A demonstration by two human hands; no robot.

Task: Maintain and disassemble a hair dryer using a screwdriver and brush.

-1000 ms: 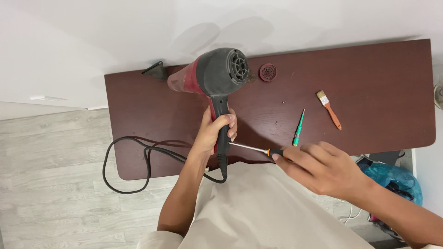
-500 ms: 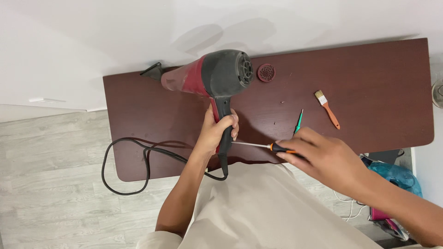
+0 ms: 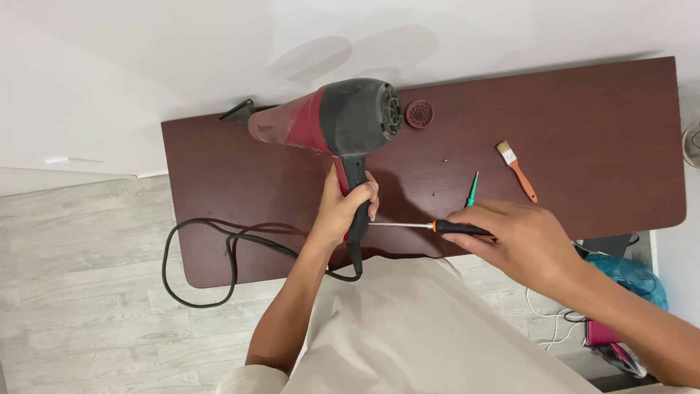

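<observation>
A red and dark grey hair dryer (image 3: 332, 120) stands over the dark brown table (image 3: 583, 109), nozzle pointing left. My left hand (image 3: 341, 211) grips its black handle. My right hand (image 3: 521, 237) holds a screwdriver (image 3: 430, 227) with an orange and black handle, its metal shaft pointing left with the tip at the dryer's handle. The dryer's black cord (image 3: 219, 248) loops off the table's front left edge.
A round red grille cover (image 3: 420, 114) lies on the table behind the dryer. A green screwdriver (image 3: 472, 190) and a small orange-handled brush (image 3: 516, 171) lie to the right. A black nozzle piece (image 3: 239, 111) sits at the back left. Bags and cables (image 3: 620, 292) crowd the floor at right.
The dryer has tilted a little, its nozzle lower to the left. My right hand has brought the screwdriver's tip closer to the handle.
</observation>
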